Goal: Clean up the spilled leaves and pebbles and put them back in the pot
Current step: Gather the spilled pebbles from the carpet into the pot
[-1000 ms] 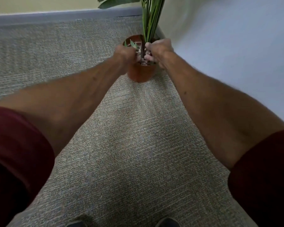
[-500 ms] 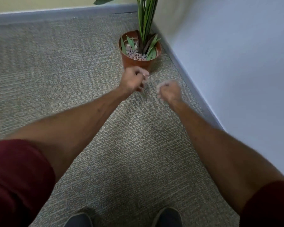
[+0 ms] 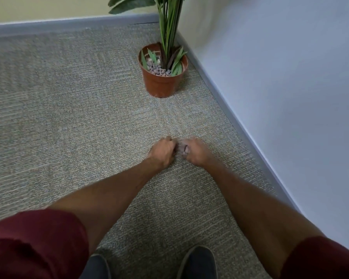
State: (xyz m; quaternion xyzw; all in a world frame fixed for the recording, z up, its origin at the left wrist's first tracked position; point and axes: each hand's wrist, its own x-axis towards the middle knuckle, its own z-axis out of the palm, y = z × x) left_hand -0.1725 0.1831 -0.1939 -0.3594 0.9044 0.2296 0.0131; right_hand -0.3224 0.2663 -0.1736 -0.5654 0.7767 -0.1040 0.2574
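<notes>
While pebbles [image 3: 159, 70] fill the pot [image 3: 162, 83], both hands [image 3: 176, 151] meet, curled.

One pot [image 3: 162, 83], one plant [image 3: 168, 27], two hands, two shoes, many pebbles [image 3: 158, 70]

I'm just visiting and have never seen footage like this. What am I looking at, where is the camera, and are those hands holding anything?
No machine here: a person wears one camera on the head, looking down at their own arms. The left hand and right hand are curled together low over the carpet, well short of the pot. I cannot tell whether they hold anything. The pot stands upright in the corner by the wall, with a plant, pebbles and loose leaves inside. I see nothing spilled on the carpet. The dark shapes below are shoes.
</notes>
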